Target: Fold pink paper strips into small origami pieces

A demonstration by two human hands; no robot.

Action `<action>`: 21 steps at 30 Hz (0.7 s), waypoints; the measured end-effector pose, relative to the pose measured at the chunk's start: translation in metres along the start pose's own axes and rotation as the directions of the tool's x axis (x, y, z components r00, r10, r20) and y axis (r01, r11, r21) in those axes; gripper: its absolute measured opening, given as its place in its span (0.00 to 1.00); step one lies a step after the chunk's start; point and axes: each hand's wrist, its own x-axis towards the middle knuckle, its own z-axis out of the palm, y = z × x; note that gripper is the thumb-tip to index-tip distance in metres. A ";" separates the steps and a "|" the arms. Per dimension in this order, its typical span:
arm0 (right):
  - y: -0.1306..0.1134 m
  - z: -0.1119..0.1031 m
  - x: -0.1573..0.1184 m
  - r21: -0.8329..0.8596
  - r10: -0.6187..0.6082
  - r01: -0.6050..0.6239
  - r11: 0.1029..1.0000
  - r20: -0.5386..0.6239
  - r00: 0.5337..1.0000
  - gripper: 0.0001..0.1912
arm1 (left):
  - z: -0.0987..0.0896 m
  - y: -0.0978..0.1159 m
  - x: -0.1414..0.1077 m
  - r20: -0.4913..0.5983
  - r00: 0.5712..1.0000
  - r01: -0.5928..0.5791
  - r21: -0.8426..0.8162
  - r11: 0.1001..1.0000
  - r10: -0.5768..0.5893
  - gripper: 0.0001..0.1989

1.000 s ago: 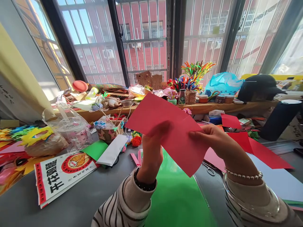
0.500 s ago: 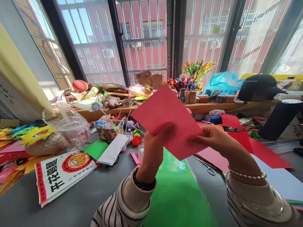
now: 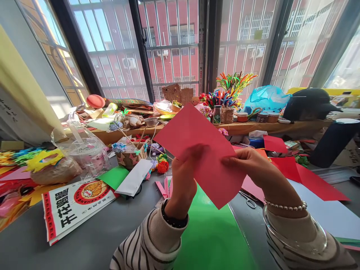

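A square sheet of red paper (image 3: 201, 131) is held up, one corner pointing upward, above a green mat (image 3: 210, 232). My left hand (image 3: 184, 172) grips the sheet near its lower left edge, the thumb in front and the other fingers hidden behind the paper. At the right side, my right hand (image 3: 247, 163) pinches the same sheet with its thumb on the front face. Both hands are closed on the paper.
Scissors (image 3: 250, 202) lie right of the mat, near red sheets (image 3: 320, 182) and a dark bottle (image 3: 333, 142). On the left are a printed paper bag (image 3: 80, 206), a white folded paper (image 3: 133, 178) and a plastic-wrapped cup (image 3: 88, 155).
The red sheet has turned slightly, its top corner shifting left and its bottom corner lower and to the right. My right hand has moved a little left with it.
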 end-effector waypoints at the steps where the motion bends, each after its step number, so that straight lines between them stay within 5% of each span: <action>1: 0.000 0.000 0.000 0.007 0.003 -0.003 1.000 0.007 1.000 0.12 | 0.000 0.000 0.000 -0.010 1.000 -0.001 0.005 1.000 0.001 0.04; 21: 0.006 0.000 0.006 0.040 0.007 -0.008 0.999 0.022 1.000 0.12 | 0.000 -0.003 0.001 -0.022 0.999 0.030 -0.030 0.999 -0.031 0.04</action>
